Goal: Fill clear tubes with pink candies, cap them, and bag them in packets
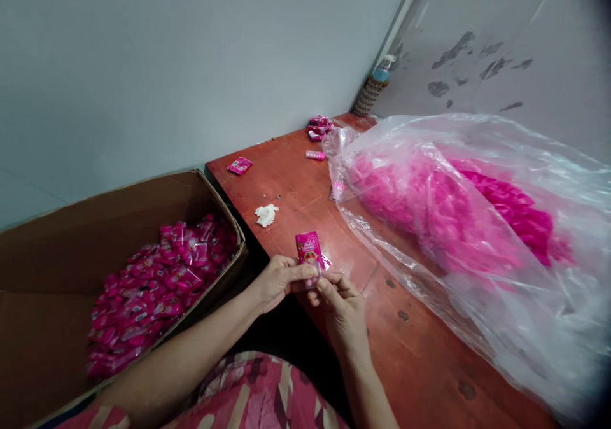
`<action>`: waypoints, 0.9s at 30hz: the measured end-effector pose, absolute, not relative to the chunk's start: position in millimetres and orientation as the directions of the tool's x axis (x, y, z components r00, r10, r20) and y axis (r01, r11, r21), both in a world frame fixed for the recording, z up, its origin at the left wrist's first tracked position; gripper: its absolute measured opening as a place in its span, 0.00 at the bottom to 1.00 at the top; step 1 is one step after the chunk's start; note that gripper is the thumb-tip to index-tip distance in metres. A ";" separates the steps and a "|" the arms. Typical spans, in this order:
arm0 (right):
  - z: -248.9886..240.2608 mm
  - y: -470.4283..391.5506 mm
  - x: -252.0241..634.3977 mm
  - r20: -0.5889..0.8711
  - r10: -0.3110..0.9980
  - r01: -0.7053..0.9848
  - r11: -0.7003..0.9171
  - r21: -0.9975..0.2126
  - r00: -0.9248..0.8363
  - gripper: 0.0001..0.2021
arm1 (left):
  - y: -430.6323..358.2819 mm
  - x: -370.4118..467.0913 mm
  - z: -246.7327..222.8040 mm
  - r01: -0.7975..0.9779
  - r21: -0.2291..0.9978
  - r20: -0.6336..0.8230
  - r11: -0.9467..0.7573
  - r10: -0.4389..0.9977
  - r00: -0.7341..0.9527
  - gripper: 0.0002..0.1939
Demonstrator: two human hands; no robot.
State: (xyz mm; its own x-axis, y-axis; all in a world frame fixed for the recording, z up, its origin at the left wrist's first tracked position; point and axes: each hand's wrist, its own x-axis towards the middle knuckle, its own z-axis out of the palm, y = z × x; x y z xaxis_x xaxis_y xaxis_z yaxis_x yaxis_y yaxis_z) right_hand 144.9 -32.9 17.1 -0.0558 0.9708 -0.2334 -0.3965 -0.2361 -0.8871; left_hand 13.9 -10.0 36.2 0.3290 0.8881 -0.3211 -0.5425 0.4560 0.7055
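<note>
A small pink printed packet (308,244) stands upright between my two hands above the table's near edge. My left hand (279,282) pinches it from the left, thumb across its lower front. From the right, my right hand (342,302) grips its lower corner between thumb and fingers. Through the packet's clear lower part, something light pink shows; its shape is partly covered by my thumbs. Just behind the packet, a shiny pink and white piece (326,261) is partly hidden.
A cardboard box (42,263) at left holds many pink packets (157,282). On the red table (405,352) are a large clear bag (477,302) of pink pieces, a white scrap (266,215), a flat packet (240,165), a small pink tube (315,155), a packet pile (319,127) and a bottle (375,85).
</note>
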 end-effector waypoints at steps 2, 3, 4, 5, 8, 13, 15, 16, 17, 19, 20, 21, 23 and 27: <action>17.4 -30.8 142.2 -0.208 0.978 -0.378 -0.197 -0.905 -0.014 0.08 | -12.7 13.5 33.8 -0.538 0.703 -0.322 0.464 0.883 0.341 0.13; 17.8 -29.5 139.9 -0.202 0.979 -0.368 -0.187 -0.911 0.002 0.08 | -14.1 13.3 33.3 -0.543 0.704 -0.326 0.459 0.887 0.327 0.13; 18.5 -28.1 137.3 -0.202 0.979 -0.362 -0.187 -0.913 0.006 0.08 | -15.6 12.7 33.5 -0.547 0.704 -0.329 0.454 0.890 0.315 0.12; 19.4 -26.5 134.6 -0.207 0.978 -0.358 -0.195 -0.913 -0.006 0.09 | -17.2 11.4 34.5 -0.553 0.704 -0.328 0.446 0.895 0.304 0.11; 24.8 -21.4 130.3 -0.198 0.977 -0.330 -0.214 -0.919 -0.083 0.09 | -22.9 1.0 40.8 -0.634 0.701 -0.301 0.325 0.942 0.149 0.10; 34.2 -13.9 149.9 -0.167 0.985 -0.228 -0.152 -0.962 0.050 0.09 | -26.6 -26.0 41.1 -0.638 0.770 -0.170 -0.026 0.955 -0.245 0.26; 34.6 -13.0 161.3 -0.171 0.980 -0.165 -0.153 -0.974 0.099 0.11 | -22.7 -27.7 31.1 -0.336 0.941 -0.046 -0.031 0.975 -0.219 0.26; 34.3 -13.5 165.7 -0.178 0.978 -0.140 -0.163 -0.977 0.106 0.11 | -19.8 -25.3 24.6 -0.103 0.993 0.038 -0.054 0.987 -0.156 0.25; 33.9 -14.6 168.9 -0.192 0.976 -0.121 -0.179 -0.976 0.104 0.12 | -16.8 -21.2 17.7 0.142 0.984 0.120 -0.110 0.990 -0.067 0.24; 32.7 -18.2 171.5 -0.230 0.969 -0.094 -0.222 -0.971 0.090 0.12 | -11.1 -10.3 4.3 0.516 0.810 0.248 -0.279 0.960 0.130 0.23; 31.8 -20.3 171.5 -0.248 0.966 -0.082 -0.241 -0.967 0.079 0.12 | -9.0 -4.8 -1.4 0.620 0.700 0.292 -0.354 0.934 0.205 0.22; 30.5 -22.2 171.1 -0.258 0.963 -0.074 -0.253 -0.965 0.074 0.12 | -7.5 -0.1 -6.2 0.684 0.607 0.320 -0.404 0.912 0.255 0.20; 26.2 -24.7 170.2 -0.260 0.964 -0.065 -0.256 -0.965 0.063 0.12 | -6.2 5.8 -12.9 0.750 0.489 0.361 -0.446 0.886 0.292 0.15; 12.9 -22.9 170.8 -0.233 0.971 -0.057 -0.230 -0.971 0.056 0.12 | -6.2 6.0 -18.4 0.756 0.463 0.429 -0.463 0.863 0.266 0.11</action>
